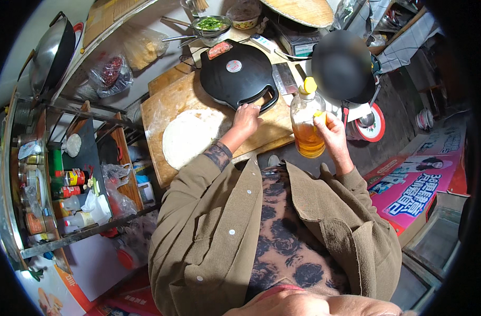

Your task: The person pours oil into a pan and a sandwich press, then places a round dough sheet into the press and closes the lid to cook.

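Note:
A black electric baking pan (224, 85) with its lid down stands on a wooden board (155, 114). My left hand (246, 120) grips the left part of the front handle, its fingertips hidden beneath the rim. In my right hand (332, 132) is a clear plastic oil bottle (308, 138), held upright by its yellow handle. Golden oil fills its lower part, and the yellow cap (310, 84) is on. Left of my left forearm, a round, thin sheet of pale dough (189, 136) lies flat on the board.
A metal cleaver (284, 78) lies right of the pan. Chopped greens (209, 23) fill a bowl at the back, near a power strip (263, 42). A red-rimmed basin (376, 122) stands at right. Shelves with bottles (75, 177) line the left.

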Available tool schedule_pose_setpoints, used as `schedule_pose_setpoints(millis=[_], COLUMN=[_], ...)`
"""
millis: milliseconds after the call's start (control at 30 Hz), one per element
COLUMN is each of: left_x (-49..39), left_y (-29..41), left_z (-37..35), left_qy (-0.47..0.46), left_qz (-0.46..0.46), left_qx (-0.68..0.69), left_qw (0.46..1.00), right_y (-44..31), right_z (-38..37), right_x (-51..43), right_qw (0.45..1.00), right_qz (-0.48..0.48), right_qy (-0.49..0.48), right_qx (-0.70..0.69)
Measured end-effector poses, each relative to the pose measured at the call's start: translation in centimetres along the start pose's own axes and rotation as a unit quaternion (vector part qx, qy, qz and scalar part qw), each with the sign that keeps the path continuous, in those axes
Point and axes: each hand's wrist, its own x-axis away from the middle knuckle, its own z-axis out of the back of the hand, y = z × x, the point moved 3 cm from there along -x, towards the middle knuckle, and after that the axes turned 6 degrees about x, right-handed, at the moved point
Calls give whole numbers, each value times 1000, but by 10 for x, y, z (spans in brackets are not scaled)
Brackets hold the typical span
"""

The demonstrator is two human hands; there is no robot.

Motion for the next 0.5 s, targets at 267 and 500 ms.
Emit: schedule_pose_setpoints(millis=[267, 500], left_x=[-14, -19], left_y=[-7, 1], left_z=[-18, 11], left_qy=[9, 11], left_qz=[-9, -10], left_qx=[-103, -100], left_qw=[995, 995], right_y=[11, 14], right_z=[26, 31], right_x=[-22, -38], right_qw=[999, 999], right_qz=[6, 20], right_qy=[-40, -28], right_qx=[9, 13])
